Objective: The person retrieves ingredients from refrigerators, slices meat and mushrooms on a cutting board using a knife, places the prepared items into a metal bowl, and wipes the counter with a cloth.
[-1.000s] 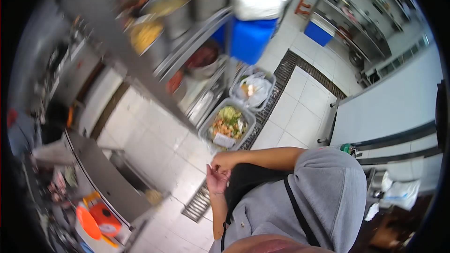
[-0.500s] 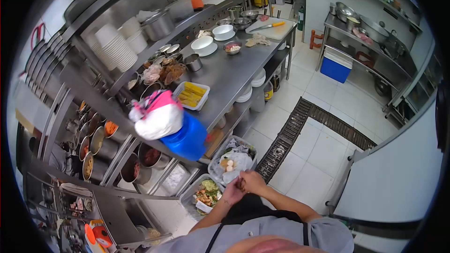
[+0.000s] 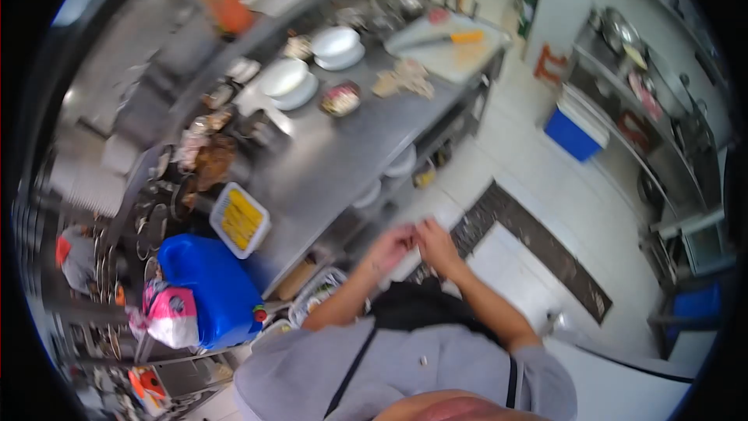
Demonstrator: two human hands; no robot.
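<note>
My left hand and my right hand are close together in front of my dark apron. Both have curled fingers, with the fingertips nearly meeting. Motion blur hides whatever small thing they may hold between them. They hover over the floor, just off the front edge of the steel counter. To their left stand a big blue plastic jug and a white tray of yellow strips. Partly behind my left forearm is a clear bin on the floor.
White bowls, a small bowl of food, a cloth and a cutting board with a yellow-handled knife lie on the counter. A dark drain grate crosses the floor. A blue cooler sits under a side table.
My view has turned and moved closer to the counter, so the jug and tray appear further left. Both hands stay together, now higher in view and beside the counter rather than the bins.
</note>
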